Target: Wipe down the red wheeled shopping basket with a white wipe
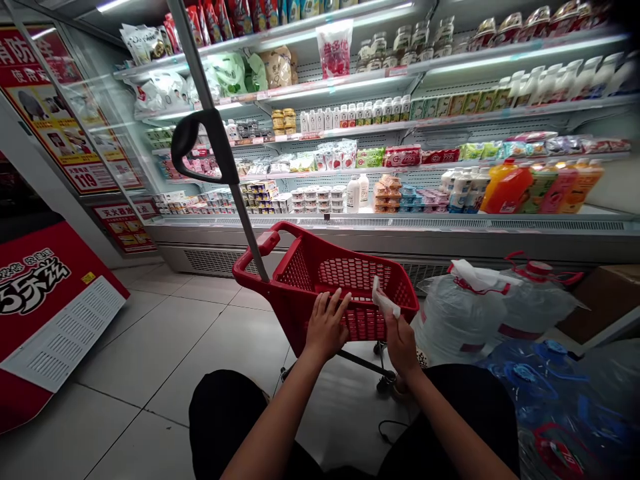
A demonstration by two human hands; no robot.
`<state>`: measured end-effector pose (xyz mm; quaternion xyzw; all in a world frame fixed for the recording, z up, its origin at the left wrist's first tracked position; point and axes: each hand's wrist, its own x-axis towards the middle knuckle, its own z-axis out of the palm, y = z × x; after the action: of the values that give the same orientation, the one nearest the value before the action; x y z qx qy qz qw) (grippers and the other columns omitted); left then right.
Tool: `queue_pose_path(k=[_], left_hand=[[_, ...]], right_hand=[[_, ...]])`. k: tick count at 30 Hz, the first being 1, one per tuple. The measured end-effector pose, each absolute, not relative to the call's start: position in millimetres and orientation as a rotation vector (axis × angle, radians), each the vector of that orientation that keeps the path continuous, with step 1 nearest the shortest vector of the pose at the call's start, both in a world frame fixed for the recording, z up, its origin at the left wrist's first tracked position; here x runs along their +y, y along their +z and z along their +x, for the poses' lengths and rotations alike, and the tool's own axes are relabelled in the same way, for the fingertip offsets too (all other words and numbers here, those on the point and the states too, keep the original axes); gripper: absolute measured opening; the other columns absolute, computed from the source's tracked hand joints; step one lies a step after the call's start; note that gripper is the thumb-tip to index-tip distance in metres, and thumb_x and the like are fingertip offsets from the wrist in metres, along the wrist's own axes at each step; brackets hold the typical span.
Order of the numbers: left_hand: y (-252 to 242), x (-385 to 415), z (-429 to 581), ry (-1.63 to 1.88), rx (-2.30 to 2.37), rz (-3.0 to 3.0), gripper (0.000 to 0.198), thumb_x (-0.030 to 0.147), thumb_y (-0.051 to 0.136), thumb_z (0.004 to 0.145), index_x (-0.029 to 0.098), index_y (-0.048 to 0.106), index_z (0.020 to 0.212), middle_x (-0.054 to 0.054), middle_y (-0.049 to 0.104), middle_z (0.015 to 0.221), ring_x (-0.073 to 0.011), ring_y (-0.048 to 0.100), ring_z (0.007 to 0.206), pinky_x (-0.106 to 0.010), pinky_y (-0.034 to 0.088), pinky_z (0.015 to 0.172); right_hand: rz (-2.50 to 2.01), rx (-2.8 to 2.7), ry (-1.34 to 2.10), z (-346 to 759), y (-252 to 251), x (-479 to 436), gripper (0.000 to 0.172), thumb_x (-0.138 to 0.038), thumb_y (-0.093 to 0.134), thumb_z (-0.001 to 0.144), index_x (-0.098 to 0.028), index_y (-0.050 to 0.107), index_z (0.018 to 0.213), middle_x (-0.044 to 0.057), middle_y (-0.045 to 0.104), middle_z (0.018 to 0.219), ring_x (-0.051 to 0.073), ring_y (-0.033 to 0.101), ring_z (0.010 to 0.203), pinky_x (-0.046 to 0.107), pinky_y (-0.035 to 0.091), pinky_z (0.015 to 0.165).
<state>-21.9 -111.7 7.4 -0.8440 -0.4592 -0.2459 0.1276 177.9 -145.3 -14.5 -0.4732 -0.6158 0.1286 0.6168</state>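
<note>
A red plastic shopping cart [345,257] stands right in front of my knees, its basket walls pierced with small holes. From its left end rises a long grey pole with a black loop handle [205,147]. My left hand [327,323] rests on the near rim of the basket, fingers spread. At the right end of that rim my right hand [401,340] pinches a white tissue [384,299], which lies against the rim and partly covers it. Inside the basket I see only red plastic; its lower part is hidden by the near wall.
Behind the cart runs a lit refrigerated display shelf [350,223] with bottles, cups and packets. Large water bottles [460,310] in plastic wrap and blue water jugs [530,380] crowd the right side, near a cardboard box [605,300]. A red freezer [55,313] stands at left.
</note>
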Motion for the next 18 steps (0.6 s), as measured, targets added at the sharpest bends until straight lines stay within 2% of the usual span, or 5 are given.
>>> queue_pose_path(k=[4,6,9,13,18], left_hand=[[30,-114,-20,-0.875,-1.323,-2.468,0.061,0.023,0.052,0.1,0.027,0.038,0.159,-0.005,0.052,0.157,-0.0271,0.046,0.14,-0.049,0.034,0.122],[43,-116,-15,-0.974,-1.298,-2.467,0.047,0.029,0.05,0.104,0.026,0.049,0.151,-0.006,0.059,0.148,-0.0244,0.05,0.136,-0.046,0.036,0.12],[57,-120,3,-1.009,-1.253,-2.484,0.031,0.042,0.06,0.101,0.026,0.067,0.127,-0.006,0.068,0.129,-0.0241,0.058,0.123,-0.044,0.04,0.114],[69,-118,35,-0.806,-1.319,-2.501,0.033,0.051,0.071,0.092,0.023,0.069,0.108,-0.006,0.072,0.109,-0.0261,0.062,0.103,-0.044,0.047,0.096],[65,-113,63,-0.629,-1.345,-2.507,0.014,0.033,0.062,0.099,0.021,0.068,0.095,-0.007,0.072,0.096,-0.0272,0.061,0.097,-0.044,0.045,0.088]], right_hand=[[-1.044,-1.88,0.049,186,-11,-140,0.053,-0.028,0.035,0.109,-0.023,0.037,0.161,0.009,0.049,0.159,0.025,0.042,0.15,0.048,0.043,0.12],[-1.077,-2.044,-0.119,186,-17,-136,0.055,-0.02,0.036,0.107,-0.021,0.035,0.162,0.01,0.049,0.159,0.024,0.04,0.151,0.047,0.043,0.12],[-1.166,-2.138,-0.308,180,-30,-129,0.058,-0.014,0.038,0.103,-0.016,0.036,0.161,0.014,0.05,0.158,0.025,0.041,0.151,0.045,0.047,0.116],[-1.214,-2.209,-0.476,172,-47,-118,0.059,-0.008,0.046,0.097,-0.012,0.045,0.155,0.018,0.056,0.152,0.029,0.048,0.146,0.045,0.049,0.113],[-1.235,-2.268,-0.484,169,-59,-112,0.057,-0.007,0.048,0.093,-0.011,0.051,0.15,0.018,0.061,0.146,0.032,0.057,0.136,0.048,0.047,0.114]])
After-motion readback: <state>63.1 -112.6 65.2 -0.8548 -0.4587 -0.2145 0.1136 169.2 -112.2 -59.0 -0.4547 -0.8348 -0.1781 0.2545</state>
